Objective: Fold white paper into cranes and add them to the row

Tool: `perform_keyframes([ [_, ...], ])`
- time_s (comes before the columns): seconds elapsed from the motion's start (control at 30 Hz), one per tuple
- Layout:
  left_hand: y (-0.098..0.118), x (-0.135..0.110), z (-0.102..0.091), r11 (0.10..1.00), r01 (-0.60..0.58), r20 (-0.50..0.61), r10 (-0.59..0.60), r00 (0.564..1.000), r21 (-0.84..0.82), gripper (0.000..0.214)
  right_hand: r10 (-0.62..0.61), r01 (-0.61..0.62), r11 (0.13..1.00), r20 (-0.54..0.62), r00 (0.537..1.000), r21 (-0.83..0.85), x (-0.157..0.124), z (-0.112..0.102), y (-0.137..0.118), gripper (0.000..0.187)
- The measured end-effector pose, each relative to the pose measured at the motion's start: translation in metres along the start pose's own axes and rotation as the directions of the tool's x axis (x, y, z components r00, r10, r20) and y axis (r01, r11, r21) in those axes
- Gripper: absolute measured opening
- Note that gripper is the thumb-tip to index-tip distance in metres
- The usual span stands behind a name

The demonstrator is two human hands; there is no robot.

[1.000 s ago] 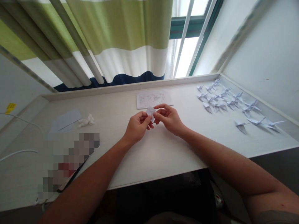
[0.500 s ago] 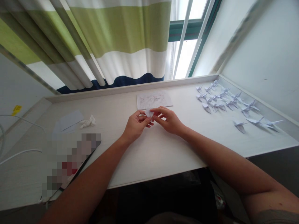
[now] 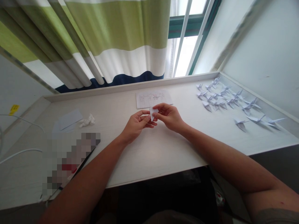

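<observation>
A small piece of folded white paper (image 3: 152,114) is held up between my two hands, above the middle of the desk. My left hand (image 3: 137,123) pinches its lower left side between thumb and fingers. From the right, my right hand (image 3: 170,117) grips the paper's other side with thumb and forefinger. Fingers cover part of the paper, so its full folded shape is hidden. Just behind the hands lies a printed sheet or pad (image 3: 151,98) with a table of lines on it.
Several folded white paper cranes (image 3: 230,98) stand at the right of the white desk (image 3: 149,158). Flat white sheets (image 3: 70,119) and a crumpled tissue (image 3: 87,121) lie at the left. A blurred-out flat object (image 3: 74,161) is near my left forearm, with white cables (image 3: 21,152) beyond.
The folded paper has turned and shows a taller, narrow face. My right hand has shifted its grip slightly and moved a little right; the left still pinches it.
</observation>
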State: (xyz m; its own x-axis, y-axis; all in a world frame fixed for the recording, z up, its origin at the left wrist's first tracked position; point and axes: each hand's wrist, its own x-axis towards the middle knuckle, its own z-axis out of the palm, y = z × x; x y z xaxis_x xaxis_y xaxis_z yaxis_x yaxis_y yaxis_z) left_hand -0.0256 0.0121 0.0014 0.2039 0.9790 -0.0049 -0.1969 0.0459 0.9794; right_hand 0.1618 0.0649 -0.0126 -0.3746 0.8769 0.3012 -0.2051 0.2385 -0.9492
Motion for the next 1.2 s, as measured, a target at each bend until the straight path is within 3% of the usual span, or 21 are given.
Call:
perform_keyframes([
  [0.57, 0.0008, -0.0019, 0.0001, 0.992, -0.039, 0.003, 0.039, 0.999, 0.122, 0.041, 0.043, -0.043, 0.999, -0.004, 0.999, -0.015, -0.0021, 0.0023, -0.0028, 0.045],
  [0.7, -0.0009, -0.0025, 0.0016, 0.988, -0.044, 0.010, 0.043, 0.999, 0.149, 0.040, 0.007, -0.008, 1.000, -0.044, 0.999, -0.012, -0.0004, 0.0008, -0.0021, 0.048],
  [0.9, 0.0050, -0.0043, 0.0060, 0.994, 0.068, 0.033, -0.066, 0.997, -0.081, 0.041, 0.073, -0.076, 0.994, 0.036, 0.997, 0.080, 0.0025, -0.0062, -0.0066, 0.053],
  [1.03, 0.0041, -0.0024, 0.0040, 0.997, 0.021, -0.061, -0.025, 0.998, -0.068, 0.042, 0.048, -0.048, 0.999, 0.011, 0.999, 0.011, 0.0032, -0.0071, -0.0073, 0.048],
  [1.13, -0.0009, 0.0005, 0.0024, 0.992, -0.096, -0.192, 0.111, 0.975, 0.087, 0.041, -0.004, -0.002, 0.997, -0.083, 0.997, -0.078, 0.0028, -0.0066, -0.0050, 0.045],
  [1.2, -0.0044, 0.0016, 0.0022, 0.972, -0.148, -0.235, 0.189, 0.953, 0.183, 0.041, -0.010, -0.002, 0.989, -0.084, 0.996, -0.145, 0.0022, -0.0069, -0.0029, 0.040],
])
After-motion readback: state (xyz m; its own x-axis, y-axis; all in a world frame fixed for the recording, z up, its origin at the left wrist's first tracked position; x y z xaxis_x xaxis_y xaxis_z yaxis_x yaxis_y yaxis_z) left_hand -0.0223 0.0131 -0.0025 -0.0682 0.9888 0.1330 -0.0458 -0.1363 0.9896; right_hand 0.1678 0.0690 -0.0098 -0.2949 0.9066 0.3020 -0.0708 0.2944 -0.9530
